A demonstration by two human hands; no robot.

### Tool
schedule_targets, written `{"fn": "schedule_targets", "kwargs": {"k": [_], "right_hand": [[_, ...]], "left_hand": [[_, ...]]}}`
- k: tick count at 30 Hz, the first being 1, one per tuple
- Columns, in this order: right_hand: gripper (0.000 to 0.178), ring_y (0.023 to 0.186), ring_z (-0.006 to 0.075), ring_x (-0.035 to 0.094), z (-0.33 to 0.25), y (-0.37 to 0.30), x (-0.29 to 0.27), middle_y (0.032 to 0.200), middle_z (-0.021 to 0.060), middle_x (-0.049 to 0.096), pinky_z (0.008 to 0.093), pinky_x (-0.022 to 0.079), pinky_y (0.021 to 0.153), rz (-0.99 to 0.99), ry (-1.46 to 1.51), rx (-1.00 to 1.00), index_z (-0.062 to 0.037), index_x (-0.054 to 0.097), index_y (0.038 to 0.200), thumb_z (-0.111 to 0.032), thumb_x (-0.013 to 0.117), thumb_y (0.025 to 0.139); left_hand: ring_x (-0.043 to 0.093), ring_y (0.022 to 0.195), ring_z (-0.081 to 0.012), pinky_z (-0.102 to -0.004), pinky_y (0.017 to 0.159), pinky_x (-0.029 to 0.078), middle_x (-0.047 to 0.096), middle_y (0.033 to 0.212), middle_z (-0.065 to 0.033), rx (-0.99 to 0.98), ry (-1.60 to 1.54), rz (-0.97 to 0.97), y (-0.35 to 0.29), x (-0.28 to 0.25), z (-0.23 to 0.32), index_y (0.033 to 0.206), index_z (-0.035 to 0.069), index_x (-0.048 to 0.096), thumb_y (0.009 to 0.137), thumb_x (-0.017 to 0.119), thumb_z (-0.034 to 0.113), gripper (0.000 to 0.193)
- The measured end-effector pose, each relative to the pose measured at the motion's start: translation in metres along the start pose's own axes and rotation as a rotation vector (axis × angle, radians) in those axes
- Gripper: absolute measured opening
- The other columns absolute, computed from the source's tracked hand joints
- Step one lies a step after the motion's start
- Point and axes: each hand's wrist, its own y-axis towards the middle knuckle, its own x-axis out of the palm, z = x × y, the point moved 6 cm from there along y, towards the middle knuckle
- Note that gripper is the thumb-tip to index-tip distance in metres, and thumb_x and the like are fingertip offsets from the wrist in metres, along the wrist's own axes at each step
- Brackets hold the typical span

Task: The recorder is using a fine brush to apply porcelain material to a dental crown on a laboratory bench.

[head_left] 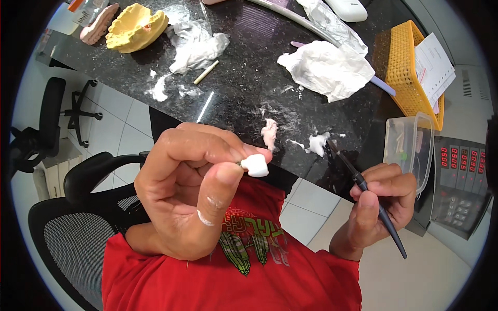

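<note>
My left hand [179, 189] is raised over the counter's near edge, thumb and fingers pinched on a white dental crown [256, 166] shaped like a molar. White smears mark the thumb. At the right, my right hand [381, 199] grips a slim black brush [388, 226] like a pen. The brush's dark tip points to a small mound of white paste [317, 144] on the counter; whether it touches, I cannot tell. A streak of pink paste [269, 136] lies left of that mound, with white residue around it.
Crumpled white tissues [329, 70] lie on the black speckled counter [241, 85]. A yellow dental cast [136, 28] stands at the far left. To the right are a yellow basket [404, 72] of papers, a clear plastic box [394, 137] and a panel with red digits [461, 160].
</note>
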Motion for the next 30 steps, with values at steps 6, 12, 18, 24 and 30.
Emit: {"fn": "schedule_targets", "kwargs": {"k": [6, 12, 18, 24, 30], "right_hand": [[0.019, 0.054, 0.0101, 0.045, -0.002, 0.001, 0.003, 0.066, 0.0086, 0.049, 0.0183, 0.037, 0.052, -0.041, -0.083, 0.009, -0.0033, 0.047, 0.08, -0.013, 0.064, 0.078], [0.021, 0.054, 0.0101, 0.045, -0.001, 0.001, 0.0, 0.066, 0.0087, 0.049, 0.0181, 0.037, 0.052, -0.002, -0.034, 0.006, -0.0032, 0.048, 0.08, -0.014, 0.065, 0.078], [0.023, 0.054, 0.0097, 0.044, -0.001, -0.001, -0.005, 0.066, 0.0077, 0.048, 0.0184, 0.036, 0.051, 0.049, -0.028, -0.022, -0.0035, 0.047, 0.08, -0.017, 0.066, 0.078], [0.018, 0.058, 0.0138, 0.054, 0.0, -0.001, -0.006, 0.076, 0.0142, 0.057, 0.0204, 0.045, 0.053, -0.111, 0.013, -0.071, 0.0006, 0.051, 0.088, 0.003, 0.064, 0.075], [0.018, 0.058, 0.0135, 0.054, -0.002, 0.0, -0.001, 0.073, 0.0127, 0.057, 0.0198, 0.044, 0.053, -0.119, 0.032, -0.105, 0.0004, 0.051, 0.087, 0.003, 0.064, 0.075]], "left_hand": [[0.064, 0.074, -0.0185, -0.029, 0.069, 0.056, 0.053, 0.089, -0.0131, -0.007, 0.003, 0.031, 0.004, -0.002, -0.002, 0.094, -0.002, 0.047, 0.094, 0.05, 0.013, 0.015], [0.06, 0.063, -0.014, -0.0251, 0.063, 0.055, 0.053, 0.089, -0.0126, -0.101, -0.044, 0.052, 0.01, -0.002, -0.005, 0.093, -0.002, 0.047, 0.094, 0.051, 0.014, 0.017], [0.057, 0.062, -0.0119, -0.023, 0.054, 0.054, 0.052, 0.088, -0.0121, -0.122, -0.029, 0.056, 0.012, -0.002, -0.007, 0.093, -0.002, 0.048, 0.093, 0.052, 0.014, 0.017], [0.056, 0.063, -0.0114, -0.0233, 0.051, 0.055, 0.052, 0.088, -0.0122, -0.114, 0.016, 0.048, 0.013, -0.002, -0.008, 0.092, -0.003, 0.048, 0.092, 0.053, 0.014, 0.017], [0.056, 0.067, -0.0115, -0.0238, 0.052, 0.055, 0.053, 0.087, -0.0126, -0.179, 0.024, 0.039, 0.014, -0.002, -0.007, 0.09, -0.003, 0.049, 0.092, 0.054, 0.015, 0.019]]}}
